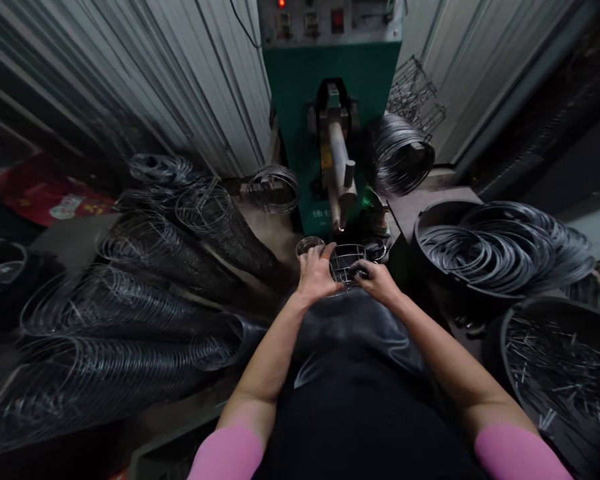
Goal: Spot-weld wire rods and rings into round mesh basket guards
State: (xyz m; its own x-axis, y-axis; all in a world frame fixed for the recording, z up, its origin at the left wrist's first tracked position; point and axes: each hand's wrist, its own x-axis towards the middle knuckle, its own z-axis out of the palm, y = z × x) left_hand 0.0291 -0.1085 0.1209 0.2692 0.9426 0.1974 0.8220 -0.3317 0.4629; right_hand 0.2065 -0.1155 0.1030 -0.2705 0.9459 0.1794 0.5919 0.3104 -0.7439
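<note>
The left hand (317,275) and the right hand (379,280) each close their grip on one side of a small wire grille (347,261), seemingly to keep it level just below the arm (339,175) of the green machine (330,87). Stacked wire frames (130,300) crowd the left. A tub of wire rings (500,247) and a tub of short rods (560,373) hem in the right.

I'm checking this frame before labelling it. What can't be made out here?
Head view, the only one:
- Left part of the wire frame: covered by the left hand holding it.
- What the right hand pinches at the frame: too small and dark.
- Top of the green machine: cut off by the upper edge.
- Tub of short rods: blurred, cut by the right edge.
</note>
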